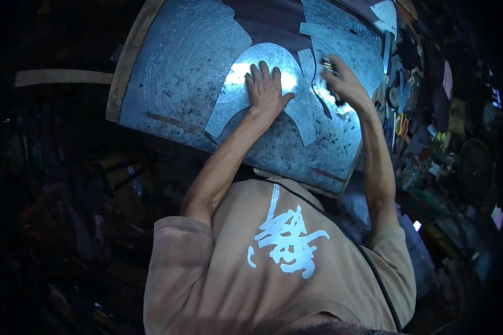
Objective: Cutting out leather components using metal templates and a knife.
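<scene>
My left hand (pixel 265 90) lies flat with fingers spread on a grey horseshoe-shaped template (pixel 304 124). The template's curved end points away from me, and its two legs reach toward me. To the right of it, my right hand (pixel 346 84) is closed around a small tool (pixel 328 66) with a shiny metal end; its exact kind is hard to make out. Between the template and that hand runs a thin dark offcut strip (pixel 322 105). A dark brown sheet of material (pixel 271 25) stretches from the template's curved end to the far edge of view.
Beneath everything is a scratched, blue-grey work board (pixel 173 84) with a pale wooden edge (pixel 123 72). Pale straight strips (pixel 332 29) lie at its far right. Tools, scraps and coloured loops (pixel 401 124) crowd the right side. A black cable (pixel 369 259) crosses my shirt.
</scene>
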Motion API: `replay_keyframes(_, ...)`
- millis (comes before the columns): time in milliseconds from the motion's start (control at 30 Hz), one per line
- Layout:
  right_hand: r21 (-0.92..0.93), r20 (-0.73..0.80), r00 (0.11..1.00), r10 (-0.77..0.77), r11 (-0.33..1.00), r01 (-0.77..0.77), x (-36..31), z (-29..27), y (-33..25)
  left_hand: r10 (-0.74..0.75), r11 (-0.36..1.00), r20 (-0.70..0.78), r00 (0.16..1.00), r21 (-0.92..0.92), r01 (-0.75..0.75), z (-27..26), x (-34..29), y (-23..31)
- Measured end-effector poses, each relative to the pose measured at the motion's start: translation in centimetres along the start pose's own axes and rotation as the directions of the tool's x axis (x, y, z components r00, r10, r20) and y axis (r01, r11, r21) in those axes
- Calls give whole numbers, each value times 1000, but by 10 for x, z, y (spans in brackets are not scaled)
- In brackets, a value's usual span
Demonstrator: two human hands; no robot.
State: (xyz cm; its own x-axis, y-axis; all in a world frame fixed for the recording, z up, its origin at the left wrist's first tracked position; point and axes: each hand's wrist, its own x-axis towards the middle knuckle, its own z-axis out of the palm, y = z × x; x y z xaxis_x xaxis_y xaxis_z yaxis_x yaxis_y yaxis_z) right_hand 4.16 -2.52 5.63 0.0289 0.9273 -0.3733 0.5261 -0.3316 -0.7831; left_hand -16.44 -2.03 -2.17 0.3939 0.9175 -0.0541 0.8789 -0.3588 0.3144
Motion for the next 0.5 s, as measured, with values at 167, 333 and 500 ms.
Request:
replay_keyframes(167, -523, 313, 830, -462, 646, 556, 104, 43, -35, -89, 996, 121, 989, 19, 87, -5, 16, -10)
replay_keyframes(333, -523, 595, 691, -411, 455, 721, 171, 54, -46, -114, 993, 212, 971, 13, 114, -14, 27, -9)
replay_keyframes(500, -444, 638, 605, -476, 414, 795, 189, 54, -37, -136, 991, 280, 950, 43, 129, -20, 38, -9)
